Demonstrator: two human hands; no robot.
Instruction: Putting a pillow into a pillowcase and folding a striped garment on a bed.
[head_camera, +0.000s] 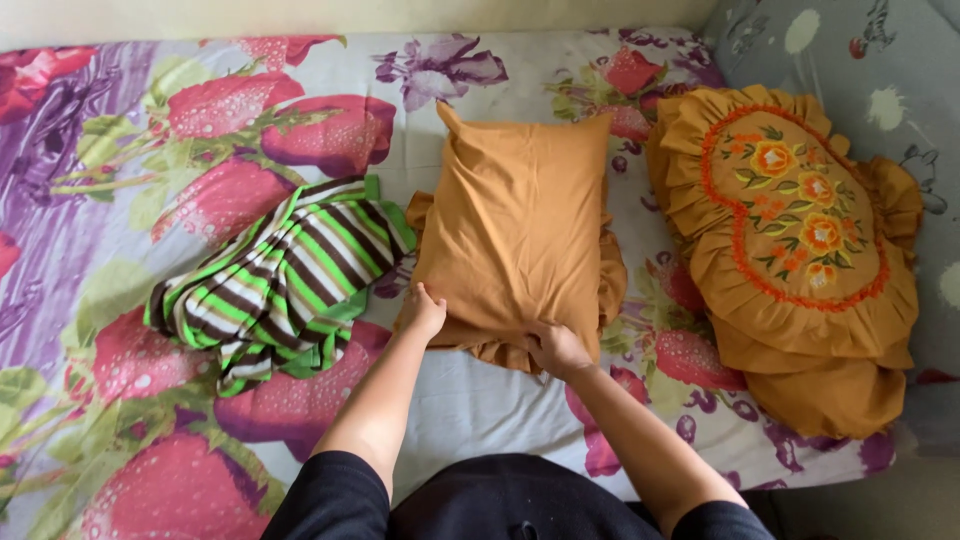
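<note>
Fingers (545, 338) of the right hand (556, 350) curled and pinching the near edge of an orange-brown pillow (515, 225), at the frilled hem. Fingers of the left hand (424, 310) pressed together and laid flat on the near left corner of the same pillow, not clearly gripping. Pillow in a plain cover, lying lengthwise on the bed (480, 400), roughly in the middle of the view, its far corner pointing towards the wall. Under its near end, a ruffled trim (610, 275) of the same colour showing at the left, right and front edges. Just beside it on the left, a crumpled cloth (285, 280) in green, brown and white stripes, touching or nearly touching the pillow's left side. To the right, apart from the plain pillow, a second frilled pillow (800, 240) in the same orange-brown with embroidered orange flowers and a red wavy outline. Beneath everything, a bedsheet printed with large red strawberries, green leaves and purple flowers. At the far right, a grey patterned cloth (880, 60). Black sleeves (335, 495) on both forearms, at the bottom of the view.
</note>
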